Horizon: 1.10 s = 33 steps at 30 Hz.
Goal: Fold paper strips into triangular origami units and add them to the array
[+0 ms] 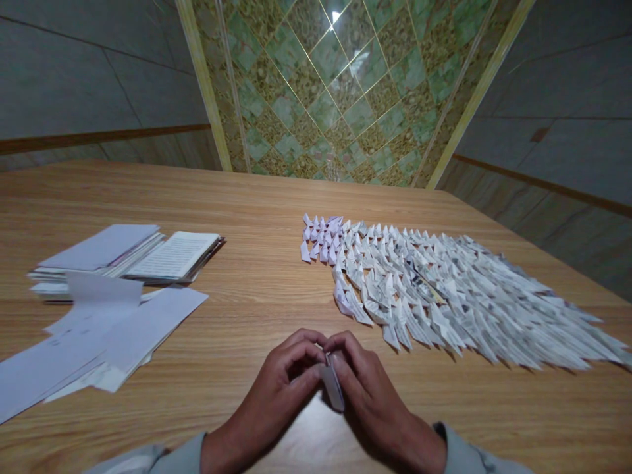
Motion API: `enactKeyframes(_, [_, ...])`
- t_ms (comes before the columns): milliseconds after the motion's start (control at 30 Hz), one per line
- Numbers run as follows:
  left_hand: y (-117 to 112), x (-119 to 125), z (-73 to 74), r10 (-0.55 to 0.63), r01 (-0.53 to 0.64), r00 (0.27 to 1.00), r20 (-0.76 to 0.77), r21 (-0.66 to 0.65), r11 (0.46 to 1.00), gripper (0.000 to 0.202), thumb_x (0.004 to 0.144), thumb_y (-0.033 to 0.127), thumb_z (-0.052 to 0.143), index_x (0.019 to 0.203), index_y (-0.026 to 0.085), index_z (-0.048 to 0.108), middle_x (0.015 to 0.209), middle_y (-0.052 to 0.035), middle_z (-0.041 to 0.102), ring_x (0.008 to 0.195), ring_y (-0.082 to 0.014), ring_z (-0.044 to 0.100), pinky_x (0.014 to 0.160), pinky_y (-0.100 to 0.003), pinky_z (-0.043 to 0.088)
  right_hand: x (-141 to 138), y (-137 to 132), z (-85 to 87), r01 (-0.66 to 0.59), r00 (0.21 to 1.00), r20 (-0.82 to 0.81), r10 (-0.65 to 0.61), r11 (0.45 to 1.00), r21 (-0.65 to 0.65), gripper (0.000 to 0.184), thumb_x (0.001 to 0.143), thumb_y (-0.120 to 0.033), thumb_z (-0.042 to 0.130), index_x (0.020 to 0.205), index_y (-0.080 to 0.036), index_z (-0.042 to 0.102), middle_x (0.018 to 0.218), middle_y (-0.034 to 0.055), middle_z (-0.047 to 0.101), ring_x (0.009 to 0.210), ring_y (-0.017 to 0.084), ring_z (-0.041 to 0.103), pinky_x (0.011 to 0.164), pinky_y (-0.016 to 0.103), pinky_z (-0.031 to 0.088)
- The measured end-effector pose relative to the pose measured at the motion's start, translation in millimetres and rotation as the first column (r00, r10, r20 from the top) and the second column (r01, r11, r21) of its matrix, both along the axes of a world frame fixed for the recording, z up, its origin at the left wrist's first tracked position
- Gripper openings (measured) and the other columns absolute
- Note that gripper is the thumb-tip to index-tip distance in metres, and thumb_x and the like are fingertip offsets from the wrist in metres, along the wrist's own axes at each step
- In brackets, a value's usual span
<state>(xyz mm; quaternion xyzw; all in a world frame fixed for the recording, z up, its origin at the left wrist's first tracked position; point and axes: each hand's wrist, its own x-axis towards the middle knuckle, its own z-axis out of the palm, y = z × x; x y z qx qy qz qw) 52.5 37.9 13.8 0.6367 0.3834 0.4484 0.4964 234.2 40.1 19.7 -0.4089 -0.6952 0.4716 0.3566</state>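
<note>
Both hands are closed on the same thing: a small folded strip of white paper (332, 387), pinched narrow between thumbs and fingertips right where the left hand (279, 392) and the right hand (372, 398) meet. The fingers curl in tight over its top edge and the strip stands on edge between them, low in the view, over the near part of the light brown wood-grain table (247, 197). A two-sided pinch like that probably presses a crease flat and stops the paper springing open. Can't tell whether the strip actually touches the table.

Off to the right, near the right hand but apart from it, lies a big spread of small white folded paper pieces (444, 296), packed in overlapping rows like scales, points all facing roughly the same way. Lined up like that they're likely easier to count and less likely to get knocked around. A few at the far left corner look a bit purple.

On the left, well apart from the hands, loose white paper sheets (123, 329) are fanned out, and behind them sits a stack of printed booklets and papers (168, 257). Flat paper on one side, folded pieces on the other, hands in the middle, so each pile is in easy reach, by the look of it. Behind the table there's a green and gold tiled wall panel (336, 99).
</note>
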Motion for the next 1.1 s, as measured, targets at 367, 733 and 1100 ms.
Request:
enactKeyframes(367, [-6,-1,-3.5,0.362,-0.356,0.931,0.036,-0.118,0.927,0.009,0.09,0.028,0.063,0.086,0.021,0.059,0.073,0.0021,0.061,0.064,-0.0154,0.058,0.058,-0.024,0.046,-13,2,-12.4,0.235,0.906,-0.307,-0.291,0.95,-0.207,0.023,0.099,-0.045,0.056,0.097,-0.022,0.057,0.078,-0.0024,0.057,0.069,0.014,0.053,0.06,0.024,0.04])
enactKeyframes(733, [-7,7,-6.0,0.184,-0.096,0.953,0.239,-0.339,0.936,0.02,0.083,0.032,0.077,0.082,0.018,0.062,0.07,-0.0001,0.067,0.062,-0.0145,0.062,0.059,-0.024,0.049,-16,2,-20.3,0.19,0.891,-0.355,-0.282,0.943,-0.272,0.024,0.098,-0.046,0.058,0.097,-0.022,0.059,0.083,-0.0008,0.059,0.071,0.015,0.054,0.064,0.026,0.046])
enactKeyframes(1100, [-5,4,-10.2,0.221,-0.08,0.916,0.335,-0.386,0.919,0.025,0.081,0.034,0.083,0.089,0.017,0.066,0.073,0.0006,0.069,0.065,-0.0126,0.063,0.062,-0.022,0.05,-15,2,-22.1,0.106,0.895,-0.394,-0.21,0.957,-0.269,0.019,0.097,-0.041,0.062,0.098,-0.022,0.06,0.086,-0.0007,0.06,0.077,0.016,0.057,0.069,0.028,0.047])
